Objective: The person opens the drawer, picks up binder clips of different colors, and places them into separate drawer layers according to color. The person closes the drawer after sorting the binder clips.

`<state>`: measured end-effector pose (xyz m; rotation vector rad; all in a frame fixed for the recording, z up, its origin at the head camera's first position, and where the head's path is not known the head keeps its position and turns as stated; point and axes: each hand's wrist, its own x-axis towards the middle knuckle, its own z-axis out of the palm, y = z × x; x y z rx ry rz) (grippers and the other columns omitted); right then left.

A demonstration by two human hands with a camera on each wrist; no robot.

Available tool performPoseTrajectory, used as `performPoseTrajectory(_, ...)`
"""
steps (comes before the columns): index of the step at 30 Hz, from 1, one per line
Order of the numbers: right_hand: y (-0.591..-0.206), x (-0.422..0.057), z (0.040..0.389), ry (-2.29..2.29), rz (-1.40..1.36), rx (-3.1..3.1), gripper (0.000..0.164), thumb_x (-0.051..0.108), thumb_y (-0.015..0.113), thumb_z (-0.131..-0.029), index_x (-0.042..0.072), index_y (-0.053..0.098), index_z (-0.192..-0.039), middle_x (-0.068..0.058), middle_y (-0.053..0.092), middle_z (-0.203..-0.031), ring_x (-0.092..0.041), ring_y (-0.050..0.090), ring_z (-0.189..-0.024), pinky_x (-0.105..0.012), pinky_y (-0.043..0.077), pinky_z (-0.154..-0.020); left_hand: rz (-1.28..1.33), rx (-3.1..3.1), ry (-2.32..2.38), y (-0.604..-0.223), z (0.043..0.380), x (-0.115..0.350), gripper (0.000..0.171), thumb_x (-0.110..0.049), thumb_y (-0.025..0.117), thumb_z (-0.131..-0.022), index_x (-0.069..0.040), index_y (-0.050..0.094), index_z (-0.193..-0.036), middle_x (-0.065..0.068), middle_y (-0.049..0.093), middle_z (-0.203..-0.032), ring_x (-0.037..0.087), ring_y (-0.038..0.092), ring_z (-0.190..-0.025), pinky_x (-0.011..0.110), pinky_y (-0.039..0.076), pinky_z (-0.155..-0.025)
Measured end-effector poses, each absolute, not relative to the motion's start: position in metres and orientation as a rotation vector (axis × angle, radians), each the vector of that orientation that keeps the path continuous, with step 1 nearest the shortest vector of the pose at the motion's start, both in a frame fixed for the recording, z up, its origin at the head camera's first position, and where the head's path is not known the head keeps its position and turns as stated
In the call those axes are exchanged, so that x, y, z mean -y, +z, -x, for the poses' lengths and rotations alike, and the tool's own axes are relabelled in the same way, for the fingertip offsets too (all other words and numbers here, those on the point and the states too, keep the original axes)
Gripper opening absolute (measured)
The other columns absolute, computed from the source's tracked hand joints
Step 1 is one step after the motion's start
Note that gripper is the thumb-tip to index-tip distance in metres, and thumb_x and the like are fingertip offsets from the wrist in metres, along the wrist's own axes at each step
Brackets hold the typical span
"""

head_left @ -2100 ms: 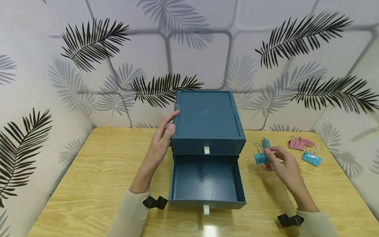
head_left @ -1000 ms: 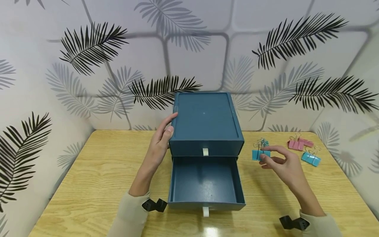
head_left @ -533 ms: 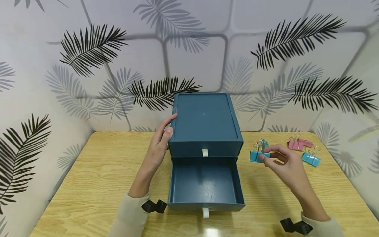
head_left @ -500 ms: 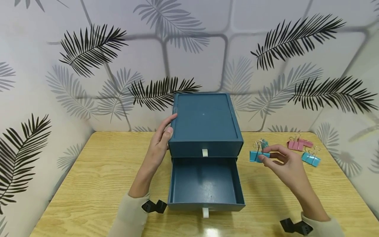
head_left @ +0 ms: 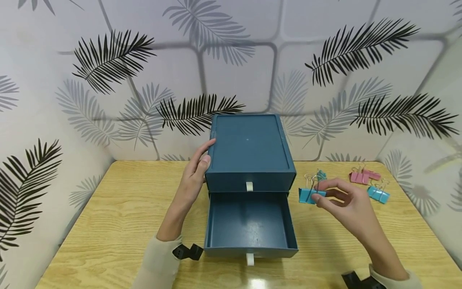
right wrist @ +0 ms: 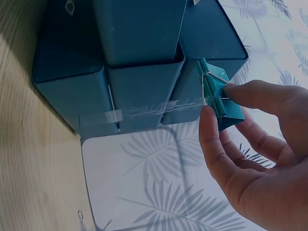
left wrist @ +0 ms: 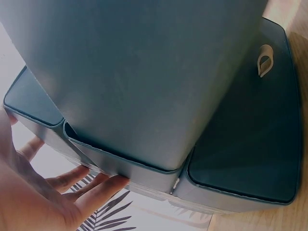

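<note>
My right hand [head_left: 346, 200] pinches a blue binder clip [head_left: 306, 195] between thumb and fingers, to the right of the dark blue drawer cabinet [head_left: 250, 142]. The right wrist view shows the clip [right wrist: 216, 91] at the fingertips, its wire handles beside the fingers. The cabinet's middle drawer [head_left: 252, 252] is pulled out and bare inside, with a pale pull tab on its front. Against the cabinet's left side rests my left hand [head_left: 193, 176], its index finger reaching the top edge. In the left wrist view its extended fingers [left wrist: 103, 190] touch the cabinet's side.
Behind the held clip another teal clip [head_left: 322, 175] lies on the wooden table [head_left: 119, 216]. Farther right are pink binder clips [head_left: 359, 178] and one more blue clip [head_left: 378, 194]. A leaf-patterned wall covering [head_left: 238, 72] stands behind the cabinet.
My right hand has taken hold of the blue clip and shifted it slightly left, toward the open drawer. The left hand has stayed against the cabinet.
</note>
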<state>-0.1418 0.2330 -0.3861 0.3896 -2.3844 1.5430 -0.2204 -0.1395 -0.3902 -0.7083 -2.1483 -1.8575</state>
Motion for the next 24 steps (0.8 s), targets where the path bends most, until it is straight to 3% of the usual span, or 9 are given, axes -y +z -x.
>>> performPoseTrajectory(9,-0.379,-0.222,0.129,1.697,-0.498,2.347,0.017,-0.011,0.076,-0.086,-0.001,0.070,-0.099,-0.008,0.069,-0.107,-0.011,0.069,-0.103,-0.030,0.060,-0.080,0.707,2.162,-1.863,-0.390,0.219,0.140,0.048,-0.028,0.037,-0.111,-0.021,0.041,-0.158,-0.001,0.033,-0.163,0.020,0.032,-0.147,0.056,0.031,-0.115)
performPoseTrajectory(19,-0.374,-0.209,0.122,1.687,-0.525,2.394,0.016,-0.007,0.077,-0.087,0.001,0.069,-0.098,-0.010,0.068,-0.106,-0.011,0.070,-0.100,-0.031,0.060,-0.079,0.707,2.166,-1.897,-0.391,0.220,0.142,0.048,-0.030,0.036,-0.112,-0.025,0.039,-0.159,-0.003,0.030,-0.164,0.024,0.037,-0.145,0.059,0.038,-0.109)
performPoseTrajectory(24,-0.370,-0.205,0.116,1.686,-0.558,2.404,0.017,-0.007,0.077,-0.087,0.003,0.071,-0.099,-0.012,0.068,-0.105,-0.015,0.071,-0.094,-0.032,0.061,-0.077,0.711,2.166,-1.855,-0.390,0.221,0.141,0.047,-0.029,0.035,-0.112,-0.024,0.040,-0.159,-0.004,0.029,-0.165,0.020,0.031,-0.149,0.057,0.032,-0.114)
